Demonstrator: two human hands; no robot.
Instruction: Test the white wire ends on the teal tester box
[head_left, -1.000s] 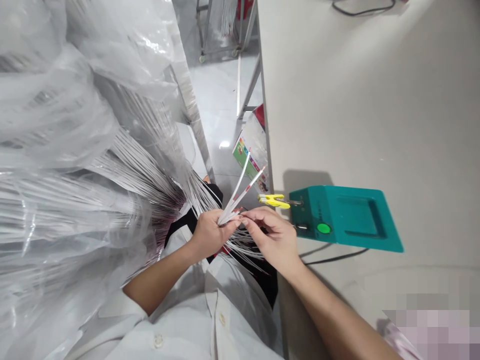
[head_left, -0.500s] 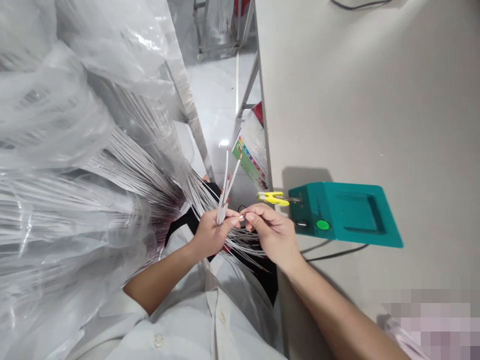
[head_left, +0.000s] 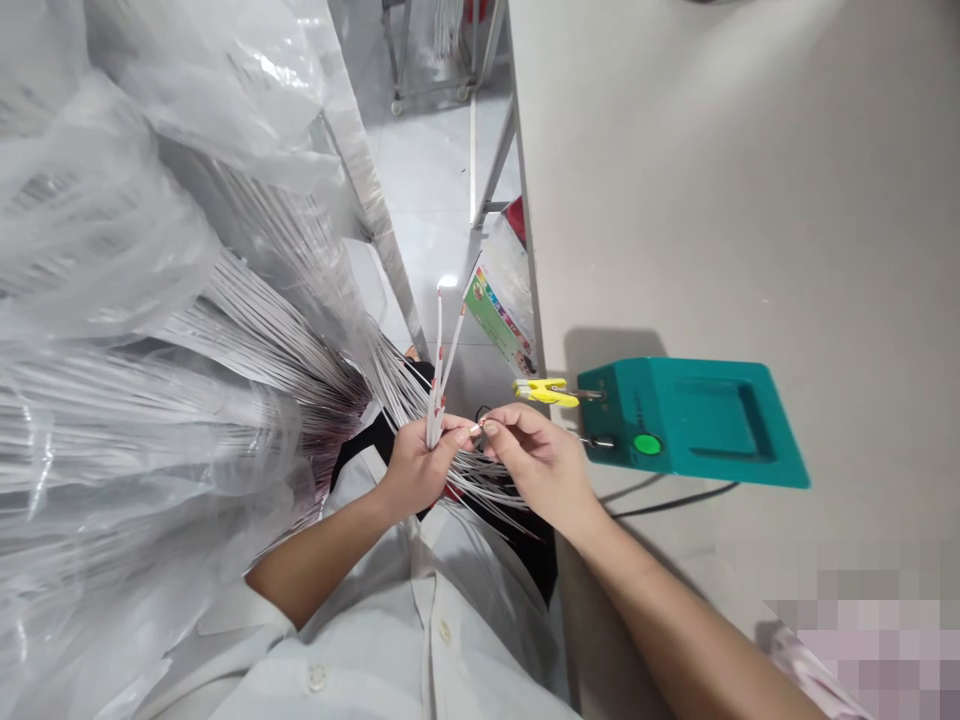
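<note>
Several white wires [head_left: 437,400] with copper-coloured or reddish ends stick up from my left hand [head_left: 421,462], which is closed around them. My right hand [head_left: 538,455] pinches with thumb and forefinger at a small reddish wire end beside my left fingertips. The two hands almost touch there. Below them, a loose bundle of white wires [head_left: 487,488] lies across my lap. Right of my right hand sits a teal device [head_left: 697,420] with a green button [head_left: 647,444]. A yellow clip [head_left: 545,391] is attached to its upper metal post.
Many long white wires [head_left: 247,310], partly under clear plastic sheeting [head_left: 97,220], fill the left side. The beige table [head_left: 720,230] carries the device and its black cable [head_left: 679,502]. A printed bag [head_left: 500,315] is beside the table's edge, and a metal rack [head_left: 431,90] stands farther off.
The held wires and my left hand have shifted slightly left. My right fingers have tilted a little at the wire end, still pinching. The view has moved slightly.
</note>
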